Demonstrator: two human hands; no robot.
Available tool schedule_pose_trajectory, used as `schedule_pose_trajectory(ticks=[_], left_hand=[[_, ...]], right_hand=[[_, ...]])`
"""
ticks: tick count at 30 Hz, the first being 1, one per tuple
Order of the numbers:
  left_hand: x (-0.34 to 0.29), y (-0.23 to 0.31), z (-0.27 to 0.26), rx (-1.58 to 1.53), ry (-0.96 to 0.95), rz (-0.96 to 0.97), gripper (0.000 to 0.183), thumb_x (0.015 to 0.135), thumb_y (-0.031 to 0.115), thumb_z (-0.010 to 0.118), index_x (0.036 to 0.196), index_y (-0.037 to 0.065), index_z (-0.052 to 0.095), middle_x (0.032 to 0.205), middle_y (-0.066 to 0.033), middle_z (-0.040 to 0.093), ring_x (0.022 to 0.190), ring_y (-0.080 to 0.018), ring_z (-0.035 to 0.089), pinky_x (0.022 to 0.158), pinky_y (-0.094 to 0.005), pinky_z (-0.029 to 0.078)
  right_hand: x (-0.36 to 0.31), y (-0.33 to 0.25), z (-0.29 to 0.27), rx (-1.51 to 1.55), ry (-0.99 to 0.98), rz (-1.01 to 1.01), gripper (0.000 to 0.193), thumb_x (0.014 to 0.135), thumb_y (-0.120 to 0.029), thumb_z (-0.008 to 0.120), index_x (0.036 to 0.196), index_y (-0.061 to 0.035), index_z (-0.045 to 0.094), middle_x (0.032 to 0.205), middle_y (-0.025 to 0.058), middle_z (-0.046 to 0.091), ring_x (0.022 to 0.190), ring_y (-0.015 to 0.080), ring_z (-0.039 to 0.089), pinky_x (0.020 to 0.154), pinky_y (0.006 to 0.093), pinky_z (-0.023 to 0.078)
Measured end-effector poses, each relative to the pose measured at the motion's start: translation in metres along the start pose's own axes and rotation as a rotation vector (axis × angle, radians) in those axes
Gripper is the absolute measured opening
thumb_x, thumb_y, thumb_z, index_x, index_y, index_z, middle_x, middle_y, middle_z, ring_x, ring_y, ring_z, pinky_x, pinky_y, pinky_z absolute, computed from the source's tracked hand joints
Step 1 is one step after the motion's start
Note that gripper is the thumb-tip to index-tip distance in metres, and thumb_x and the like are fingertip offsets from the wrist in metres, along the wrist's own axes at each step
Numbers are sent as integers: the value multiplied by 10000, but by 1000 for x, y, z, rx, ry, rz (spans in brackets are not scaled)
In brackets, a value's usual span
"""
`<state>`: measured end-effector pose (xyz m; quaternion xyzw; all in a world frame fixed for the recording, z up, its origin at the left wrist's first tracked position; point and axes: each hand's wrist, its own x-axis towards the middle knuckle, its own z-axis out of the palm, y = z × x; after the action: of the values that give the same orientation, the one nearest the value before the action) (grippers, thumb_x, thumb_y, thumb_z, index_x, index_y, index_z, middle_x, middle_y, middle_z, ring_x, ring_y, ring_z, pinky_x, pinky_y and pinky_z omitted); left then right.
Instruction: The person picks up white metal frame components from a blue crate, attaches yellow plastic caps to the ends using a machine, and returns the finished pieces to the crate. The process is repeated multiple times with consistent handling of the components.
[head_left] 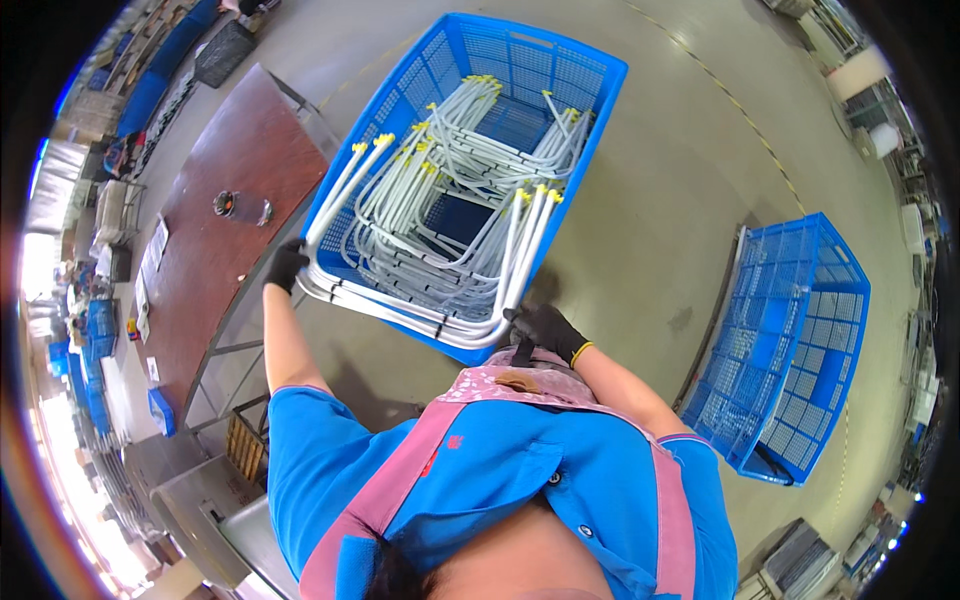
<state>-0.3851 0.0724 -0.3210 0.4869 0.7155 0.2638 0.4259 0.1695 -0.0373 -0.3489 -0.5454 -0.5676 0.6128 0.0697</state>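
A bundle of white U-shaped tubes (390, 311) with yellow end pieces and black bands lies across the near end of a large blue plastic basket (603, 75). My left hand (287, 265), in a black glove, is closed around the bundle's left bend. At the right bend, my right hand (547, 330) grips the same bundle; its glove is black with a yellow cuff edge. Beneath and beyond are stacked more white U-shaped tubes (465, 125), their yellow ends pointing various ways. Part of the basket's near wall is hidden by the bundle I hold.
On my left stands a reddish-brown table (215, 165) with a clear jar (243, 208) and papers (157, 245) on it. To the right, two blue crates (775, 345) are on the grey floor. A metal cabinet (200, 510) is at the lower left.
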Motion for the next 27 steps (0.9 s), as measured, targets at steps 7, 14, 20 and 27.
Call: schedule_pose_trajectory(ticks=[7,14,20,27], left_hand=[[41,-112,195,704,-509,550,108,736,202,565,745,103,608,719,-136,603,644,-278,597,539,-407,450],[8,-59,439,1326,-922,1169,182,743,212,555,631,85,624,733,-146,641,668,-315,629,581,-425,491],[-45,78,581,962,-1021,1206,220,825,225,512,845,36,623,880,-178,630,821,-358,606,742,-437,492],[-78,128,574,592,-798,1011,245,787,186,541,955,27,621,898,-200,630,853,-395,591,764,-456,477]], right_hand=[[-66,79,-25,-189,224,-59,322,851,-334,543,975,-51,631,909,181,643,902,333,613,778,413,481],[-166,173,-38,-108,653,417,409,855,-393,530,1001,-23,624,963,211,644,911,372,611,801,417,482],[-226,262,-3,321,751,372,333,865,-328,542,920,-14,635,840,213,645,786,334,628,698,393,486],[-268,393,14,-507,437,112,271,783,-275,599,938,-53,601,883,169,614,817,351,603,685,442,492]])
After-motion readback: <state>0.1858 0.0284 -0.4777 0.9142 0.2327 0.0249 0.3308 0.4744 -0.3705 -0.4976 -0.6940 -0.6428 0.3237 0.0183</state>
